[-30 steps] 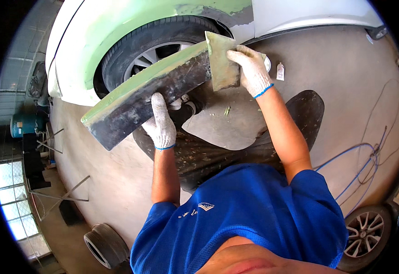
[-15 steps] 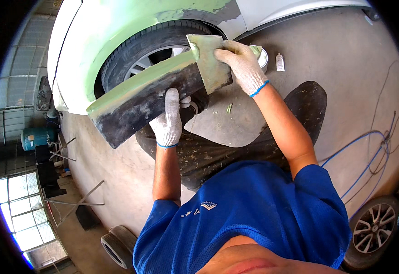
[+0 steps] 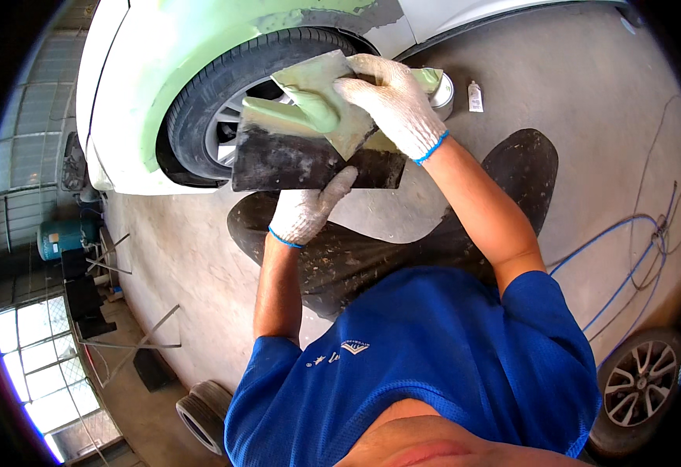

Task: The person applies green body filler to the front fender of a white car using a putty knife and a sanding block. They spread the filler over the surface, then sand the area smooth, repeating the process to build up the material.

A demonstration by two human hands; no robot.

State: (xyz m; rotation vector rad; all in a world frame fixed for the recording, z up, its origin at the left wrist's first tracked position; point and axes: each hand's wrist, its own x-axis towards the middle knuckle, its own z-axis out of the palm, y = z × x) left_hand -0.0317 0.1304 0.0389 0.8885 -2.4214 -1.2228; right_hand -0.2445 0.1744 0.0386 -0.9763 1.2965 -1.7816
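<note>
The left hand (image 3: 305, 212) is gripping a dark board (image 3: 282, 162). The right hand (image 3: 395, 103) is clasping a scraper (image 3: 350, 124) carrying green paste (image 3: 318, 112).

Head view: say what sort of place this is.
Probably a car body workshop: pale green coating covers part of a white car, the held board carries similar paste, and a loose tyre sits lower left.

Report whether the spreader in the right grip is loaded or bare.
Loaded: a thick mound of pale green paste shows on the face of the spreader held in the right grip.
</note>
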